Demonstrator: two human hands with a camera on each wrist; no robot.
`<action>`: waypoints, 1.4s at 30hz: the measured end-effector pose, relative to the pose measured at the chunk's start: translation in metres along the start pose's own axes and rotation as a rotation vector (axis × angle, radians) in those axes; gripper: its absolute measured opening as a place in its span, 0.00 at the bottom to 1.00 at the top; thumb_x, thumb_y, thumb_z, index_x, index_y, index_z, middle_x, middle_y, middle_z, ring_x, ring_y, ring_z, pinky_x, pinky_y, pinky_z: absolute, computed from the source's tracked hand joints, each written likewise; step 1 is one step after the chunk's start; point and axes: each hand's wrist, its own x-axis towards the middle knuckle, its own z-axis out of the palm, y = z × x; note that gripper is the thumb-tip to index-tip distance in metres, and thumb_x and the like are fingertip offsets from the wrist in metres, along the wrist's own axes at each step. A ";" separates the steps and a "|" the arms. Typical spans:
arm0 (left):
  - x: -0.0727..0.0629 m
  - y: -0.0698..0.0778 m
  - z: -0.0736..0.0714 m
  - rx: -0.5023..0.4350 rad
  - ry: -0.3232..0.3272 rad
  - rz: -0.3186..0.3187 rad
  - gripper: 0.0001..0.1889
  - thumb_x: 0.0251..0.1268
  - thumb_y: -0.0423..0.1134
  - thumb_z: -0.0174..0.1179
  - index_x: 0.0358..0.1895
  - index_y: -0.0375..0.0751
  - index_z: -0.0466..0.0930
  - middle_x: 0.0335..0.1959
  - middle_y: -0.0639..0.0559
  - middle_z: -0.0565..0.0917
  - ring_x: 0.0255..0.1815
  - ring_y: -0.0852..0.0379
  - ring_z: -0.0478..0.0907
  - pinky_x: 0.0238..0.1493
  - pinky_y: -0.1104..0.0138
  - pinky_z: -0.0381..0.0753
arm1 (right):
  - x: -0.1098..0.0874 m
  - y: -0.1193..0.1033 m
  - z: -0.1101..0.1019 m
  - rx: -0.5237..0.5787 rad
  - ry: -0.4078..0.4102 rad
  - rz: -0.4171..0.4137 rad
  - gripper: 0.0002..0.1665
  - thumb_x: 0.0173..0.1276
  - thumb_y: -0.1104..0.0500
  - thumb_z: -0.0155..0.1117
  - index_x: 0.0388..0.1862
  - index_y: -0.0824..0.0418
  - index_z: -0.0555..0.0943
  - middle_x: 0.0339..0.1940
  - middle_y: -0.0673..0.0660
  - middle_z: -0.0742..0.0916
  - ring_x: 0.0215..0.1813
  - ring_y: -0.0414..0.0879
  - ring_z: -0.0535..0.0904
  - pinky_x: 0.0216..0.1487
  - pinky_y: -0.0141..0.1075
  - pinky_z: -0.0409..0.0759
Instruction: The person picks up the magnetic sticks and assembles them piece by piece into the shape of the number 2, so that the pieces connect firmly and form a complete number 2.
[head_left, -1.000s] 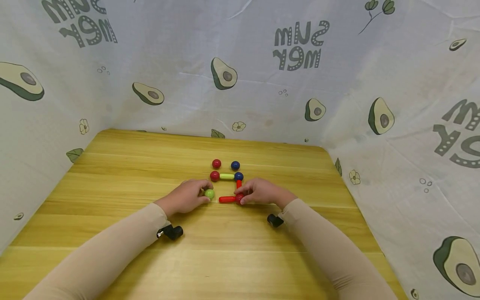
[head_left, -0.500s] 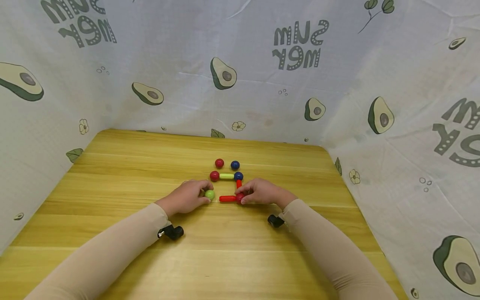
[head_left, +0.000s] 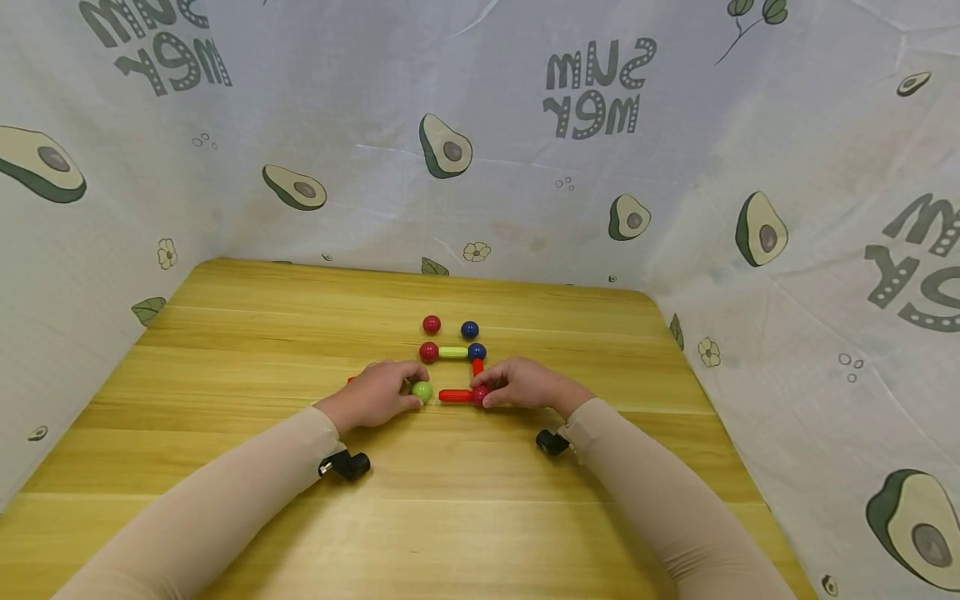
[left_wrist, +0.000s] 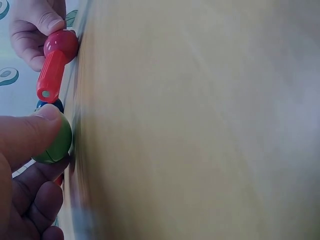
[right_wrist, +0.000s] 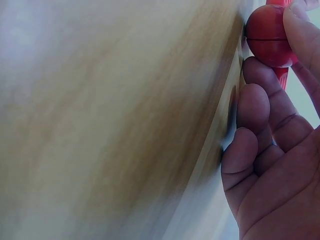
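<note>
Between thumb and fingers, my left hand (head_left: 377, 393) pinches a green ball (head_left: 422, 391). My right hand (head_left: 528, 385) grips a red ball (head_left: 480, 396) at the near corner of a joined shape. From that ball a red rod (head_left: 454, 396) points left, its free end a short gap from the green ball; the left wrist view shows a pale disc in that end of the red rod (left_wrist: 50, 80). Another red rod (head_left: 477, 367) runs back to a blue ball (head_left: 477, 352). A yellow-green rod (head_left: 453, 352) links that one to a second red ball (head_left: 429, 352).
Behind the shape lie a loose red ball (head_left: 431, 324) and a loose blue ball (head_left: 469, 329). A bit of something red (head_left: 351, 380) peeks out behind my left hand. Printed cloth (head_left: 360, 167) encloses the wooden table (head_left: 420, 517) at the back and sides.
The loose red ball shifted right, then back left. My left hand edged slightly right with the green ball, and a bit of red now shows behind it. My right hand barely moved.
</note>
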 end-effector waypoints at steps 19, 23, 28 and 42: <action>0.007 0.004 0.004 0.005 0.015 -0.019 0.17 0.69 0.45 0.72 0.58 0.50 0.82 0.47 0.56 0.86 0.46 0.53 0.78 0.66 0.49 0.71 | 0.002 -0.002 0.003 0.003 0.014 -0.022 0.18 0.71 0.54 0.74 0.59 0.52 0.88 0.49 0.48 0.89 0.49 0.44 0.78 0.60 0.40 0.78; 0.008 0.005 0.004 -0.001 0.012 -0.039 0.19 0.69 0.45 0.72 0.59 0.51 0.82 0.50 0.55 0.87 0.49 0.52 0.80 0.68 0.49 0.71 | 0.003 -0.003 0.003 -0.001 0.017 -0.022 0.18 0.71 0.55 0.74 0.59 0.52 0.88 0.49 0.48 0.89 0.49 0.43 0.78 0.60 0.40 0.78; 0.009 0.005 0.004 -0.015 0.012 -0.059 0.17 0.69 0.45 0.72 0.58 0.52 0.83 0.53 0.55 0.87 0.53 0.53 0.82 0.67 0.50 0.75 | 0.003 -0.003 0.004 0.026 0.014 -0.009 0.18 0.72 0.54 0.73 0.59 0.52 0.88 0.50 0.48 0.89 0.50 0.44 0.79 0.62 0.42 0.79; 0.008 0.008 0.006 -0.015 0.018 -0.065 0.17 0.68 0.45 0.73 0.57 0.52 0.84 0.54 0.55 0.88 0.54 0.52 0.82 0.67 0.51 0.77 | 0.003 0.001 0.006 0.046 0.025 0.005 0.18 0.72 0.53 0.73 0.59 0.51 0.88 0.51 0.49 0.90 0.50 0.44 0.79 0.61 0.42 0.79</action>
